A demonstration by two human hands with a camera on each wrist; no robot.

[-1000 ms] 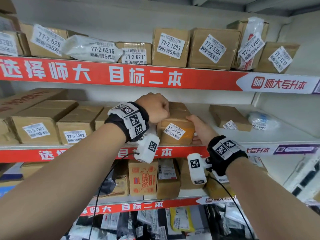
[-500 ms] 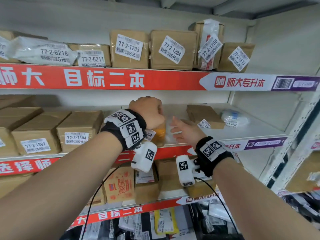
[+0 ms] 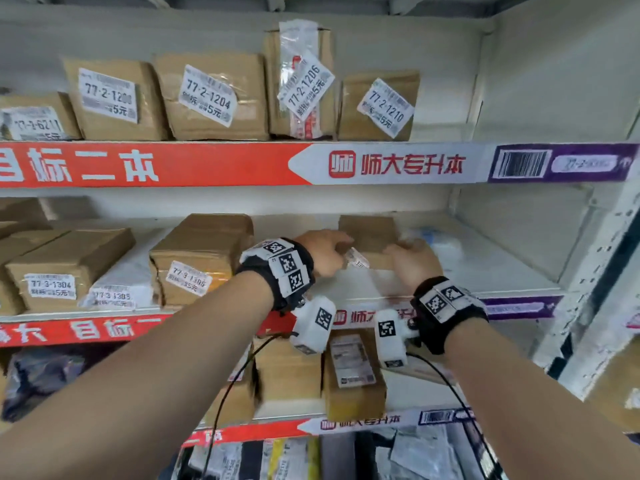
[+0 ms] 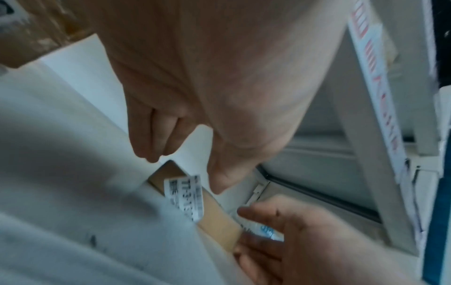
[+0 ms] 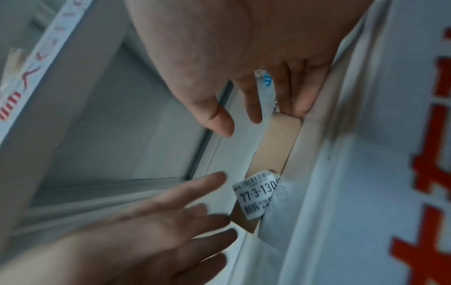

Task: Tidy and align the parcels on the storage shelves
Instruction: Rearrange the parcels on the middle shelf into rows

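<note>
Moved rightward off the 77-3-1306 parcel point(image 3: 201, 258): left hand point(image 3: 323, 252) and right hand point(image 3: 410, 259), fingers loosely spread, flanking small flat parcel point(image 3: 372, 239). Next: grasp, square up leftward.

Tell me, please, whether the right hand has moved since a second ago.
Yes. The right hand has gone rightward along the middle shelf, from beside the 77-3-1306 box to the flat brown parcel.

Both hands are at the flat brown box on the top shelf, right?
Not the top shelf. The head view shows the left hand and right hand at the flat brown box on the middle shelf, below the 77-2 parcels.
</note>
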